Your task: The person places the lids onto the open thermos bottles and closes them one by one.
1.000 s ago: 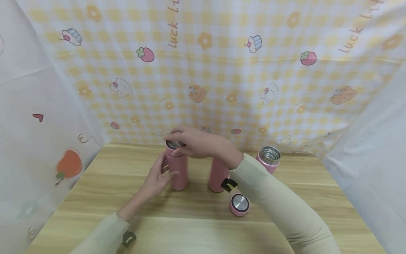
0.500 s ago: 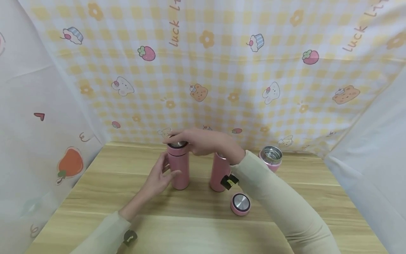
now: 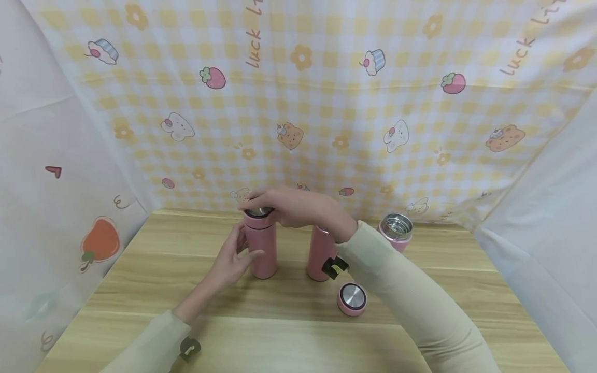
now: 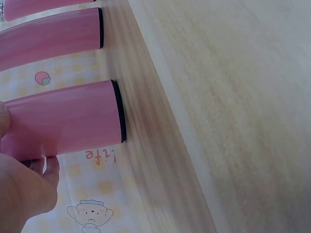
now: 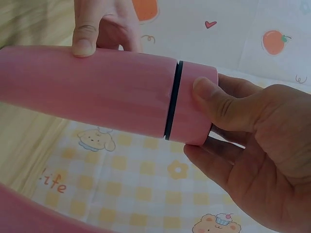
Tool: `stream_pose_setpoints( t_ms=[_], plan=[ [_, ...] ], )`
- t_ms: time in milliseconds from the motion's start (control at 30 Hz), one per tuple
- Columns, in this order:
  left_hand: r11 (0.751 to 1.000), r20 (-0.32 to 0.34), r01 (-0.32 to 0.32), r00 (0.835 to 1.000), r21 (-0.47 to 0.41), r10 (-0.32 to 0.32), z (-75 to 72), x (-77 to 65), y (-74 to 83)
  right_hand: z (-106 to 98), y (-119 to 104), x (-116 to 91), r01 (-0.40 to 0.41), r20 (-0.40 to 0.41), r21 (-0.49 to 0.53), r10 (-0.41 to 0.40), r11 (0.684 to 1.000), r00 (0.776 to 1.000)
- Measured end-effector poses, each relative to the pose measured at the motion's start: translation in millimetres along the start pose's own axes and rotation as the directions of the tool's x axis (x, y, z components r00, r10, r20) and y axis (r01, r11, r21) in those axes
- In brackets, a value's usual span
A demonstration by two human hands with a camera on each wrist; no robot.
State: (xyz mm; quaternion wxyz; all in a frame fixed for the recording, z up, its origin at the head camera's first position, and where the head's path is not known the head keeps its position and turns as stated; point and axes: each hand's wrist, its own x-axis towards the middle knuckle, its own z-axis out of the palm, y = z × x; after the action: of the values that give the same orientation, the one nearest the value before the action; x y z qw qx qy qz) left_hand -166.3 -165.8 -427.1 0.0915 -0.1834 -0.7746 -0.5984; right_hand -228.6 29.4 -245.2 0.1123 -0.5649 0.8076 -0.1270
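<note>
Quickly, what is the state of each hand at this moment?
Left hand: holding the leftmost pink bottle by its body.
Right hand: holding that bottle's lid, thumb and fingers around it.

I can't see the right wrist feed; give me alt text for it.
The person's right grip pinches the lid of a pink bottle, with a dark band where lid meets bottle, while the left grip holds the bottle. Yellow-checked cloth shows behind; part of another pink bottle shows at the lower left.
</note>
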Motion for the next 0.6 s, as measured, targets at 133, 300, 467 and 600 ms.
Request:
stream_pose_setpoints(
  t_ms=[133, 300, 467, 600],
  plan=[
    [1.0, -0.003, 0.001, 1.0, -0.003, -0.001, 0.4, 0.7, -0.1, -1.0, -1.1, 0.9, 0.001, -0.008, -0.02, -0.001, 1.0, 1.0],
    [1.0, -0.002, -0.009, 1.0, -0.009, 0.009, 1.1, 0.6, 0.7, -0.5, -4.4, 2.0, -0.027, -0.028, -0.061, 0.026, 0.998, 0.999],
    [1.0, -0.004, -0.015, 1.0, -0.007, 0.015, 0.8, 0.0, 1.2, 2.0, -8.6, 2.4, -0.076, -0.057, -0.112, 0.07, 0.991, 0.996],
    [1.0, -0.005, -0.022, 1.0, -0.009, 0.022, 1.1, -0.1, 0.8, 5.6, -9.9, 3.3, -0.085, -0.087, -0.159, 0.071, 0.984, 0.994]
  ],
)
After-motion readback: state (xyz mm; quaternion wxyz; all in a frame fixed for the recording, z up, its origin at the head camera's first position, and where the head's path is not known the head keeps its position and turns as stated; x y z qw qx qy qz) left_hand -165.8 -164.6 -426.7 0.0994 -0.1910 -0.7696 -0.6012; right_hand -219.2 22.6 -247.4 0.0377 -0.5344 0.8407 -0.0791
